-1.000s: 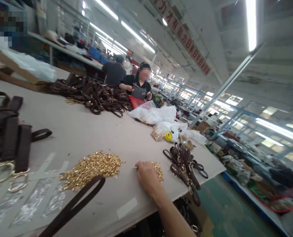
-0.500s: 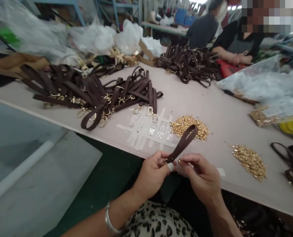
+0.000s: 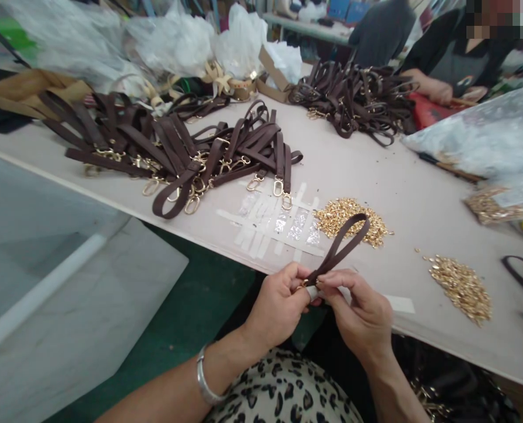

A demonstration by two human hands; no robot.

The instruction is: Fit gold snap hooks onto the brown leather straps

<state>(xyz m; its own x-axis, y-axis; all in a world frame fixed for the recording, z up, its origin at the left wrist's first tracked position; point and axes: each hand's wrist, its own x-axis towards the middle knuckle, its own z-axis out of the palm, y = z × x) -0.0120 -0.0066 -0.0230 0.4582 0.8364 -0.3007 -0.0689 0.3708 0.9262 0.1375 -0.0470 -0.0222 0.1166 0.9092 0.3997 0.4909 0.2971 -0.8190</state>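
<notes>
Left hand [image 3: 283, 299]: grip clamped on the base of a dark brown strap [image 3: 326, 264], thumb wrapped in a pale band; metal bracelet [image 3: 203, 376] at the wrist.

Right hand [image 3: 362, 311]: thumb and forefinger pressed together on a small gold piece [image 3: 317, 281] against the strap base; form of piece too small to tell.

Strap: one, looped, held before the person at the near edge of the table [image 3: 358, 167]; loop tilted up and to the right, its tip overlapping in view the larger gold heap [image 3: 347, 212].

Near edge: slanting down from left to right, passing just behind the hands; below it, green floor [image 3: 168, 299] and a pale panel [image 3: 71, 288] at left.

Smaller gold heap [image 3: 461, 289]: right of the hands, near that edge; a strip of table surface separates it from the larger heap. White patch [image 3: 400, 304] between the right hand and the smaller heap, close to the edge.

Taped strips [image 3: 283, 226]: left of the larger heap.

Strap pile [image 3: 177, 147]: left, its hardware well back from the hands; a wide stretch of table runs from it to the plastic bag [image 3: 481, 135] at right.
</notes>
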